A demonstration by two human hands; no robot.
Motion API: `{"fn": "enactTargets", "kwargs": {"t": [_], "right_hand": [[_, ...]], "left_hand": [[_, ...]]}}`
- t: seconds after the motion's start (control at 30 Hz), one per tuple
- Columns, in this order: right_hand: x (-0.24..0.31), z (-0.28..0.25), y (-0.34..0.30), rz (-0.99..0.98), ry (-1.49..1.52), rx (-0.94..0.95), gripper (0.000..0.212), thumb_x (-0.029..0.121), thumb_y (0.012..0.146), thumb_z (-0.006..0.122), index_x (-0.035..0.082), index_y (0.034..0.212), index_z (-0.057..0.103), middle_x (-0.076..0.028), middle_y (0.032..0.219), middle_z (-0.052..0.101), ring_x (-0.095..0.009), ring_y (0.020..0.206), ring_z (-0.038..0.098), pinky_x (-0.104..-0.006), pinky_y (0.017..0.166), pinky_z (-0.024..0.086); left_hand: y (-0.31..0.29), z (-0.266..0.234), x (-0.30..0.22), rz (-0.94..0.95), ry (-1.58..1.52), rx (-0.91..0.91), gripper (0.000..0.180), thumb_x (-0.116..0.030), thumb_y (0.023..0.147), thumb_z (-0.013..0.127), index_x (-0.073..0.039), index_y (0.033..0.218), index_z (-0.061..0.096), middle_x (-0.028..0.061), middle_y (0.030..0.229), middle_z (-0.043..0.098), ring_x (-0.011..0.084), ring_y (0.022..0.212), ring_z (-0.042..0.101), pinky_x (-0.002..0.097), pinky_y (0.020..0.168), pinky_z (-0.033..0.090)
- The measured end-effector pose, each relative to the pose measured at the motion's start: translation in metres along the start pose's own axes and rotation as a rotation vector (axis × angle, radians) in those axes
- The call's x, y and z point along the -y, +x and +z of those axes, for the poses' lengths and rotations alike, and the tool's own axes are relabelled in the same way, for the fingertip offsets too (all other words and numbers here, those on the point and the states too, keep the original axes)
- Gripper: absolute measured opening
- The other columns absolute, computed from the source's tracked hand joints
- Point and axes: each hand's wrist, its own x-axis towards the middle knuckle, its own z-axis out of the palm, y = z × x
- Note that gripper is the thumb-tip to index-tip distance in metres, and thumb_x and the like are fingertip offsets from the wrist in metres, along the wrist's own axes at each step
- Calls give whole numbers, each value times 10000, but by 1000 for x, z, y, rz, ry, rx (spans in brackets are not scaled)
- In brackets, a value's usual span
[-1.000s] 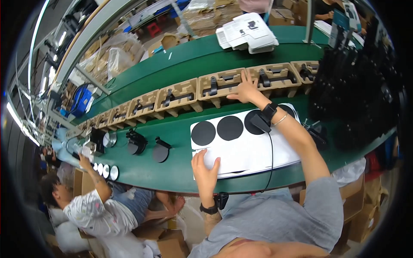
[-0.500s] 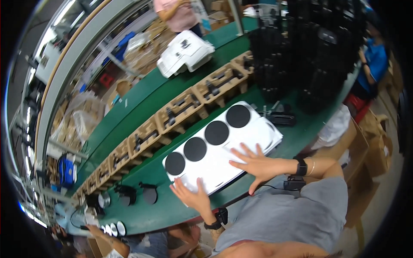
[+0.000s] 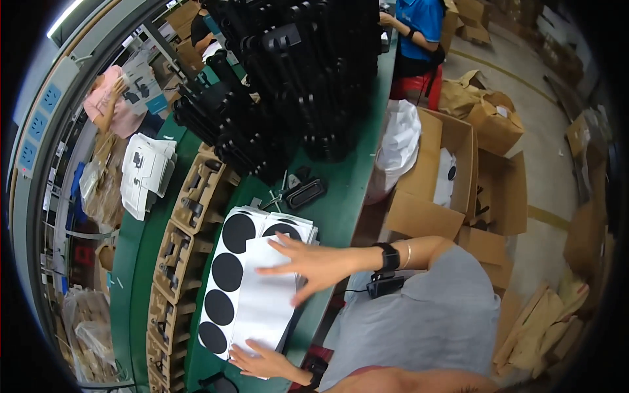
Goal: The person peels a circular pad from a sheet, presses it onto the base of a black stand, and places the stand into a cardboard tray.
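A stack of white sheets with black round pads [image 3: 227, 272] lies on the green bench. A plain white sheet [image 3: 262, 302] covers part of the top sheet, leaving one column of black discs bare along its left side. My right hand [image 3: 303, 263], fingers spread, is over the upper part of the plain sheet, beside a partly covered disc [image 3: 283, 229]. At the lower end of the stack my left hand [image 3: 261, 361] rests on the sheet's edge with its fingers apart. Neither hand grips anything.
Tall stacks of black plastic parts [image 3: 288, 78] stand beyond the sheets, near a black oblong part [image 3: 305, 194]. Cardboard trays [image 3: 171, 262] holding dark parts line the left. White moulded pieces [image 3: 147, 173] lie farther left. Open cartons [image 3: 452, 177] stand right of the bench; a blue-shirted person [image 3: 419, 29] sits beyond.
The view has swung to the right, bringing the cartons in. Both hands stay spread at the sheets; a disc near my right hand now shows past the plain sheet.
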Motion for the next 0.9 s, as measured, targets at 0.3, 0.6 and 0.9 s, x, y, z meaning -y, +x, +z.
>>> {"fn": "enactTargets", "kwargs": {"t": [0.3, 0.6, 0.9], "right_hand": [[4, 77, 30, -210, 128, -50, 578, 88, 838, 580, 24, 1381, 393, -197, 1076, 611, -312, 1096, 560, -449, 928, 436], [-60, -32, -79, 300, 203, -1360, 213, 95, 894, 564, -21, 1058, 636, -134, 1033, 656, -214, 932, 640, -326, 853, 505], [-384, -112, -236, 998, -666, -1925, 337, -82, 749, 435, -94, 1040, 604, -236, 1200, 575, -403, 1065, 545, -391, 970, 411]], "left_hand": [[-14, -1, -26, 343, -993, 493, 378, -190, 893, 582, 87, 1149, 554, 170, 1092, 592, 245, 971, 552, 357, 887, 419], [1, -30, -79, 562, -1179, 437, 548, -252, 937, 494, 35, 1389, 376, 219, 1378, 454, 321, 1299, 423, 419, 1104, 277], [6, 16, -24, 72, -874, -149, 279, -64, 936, 464, 69, 1165, 549, 166, 1280, 543, 261, 1179, 509, 355, 1017, 391]]}}
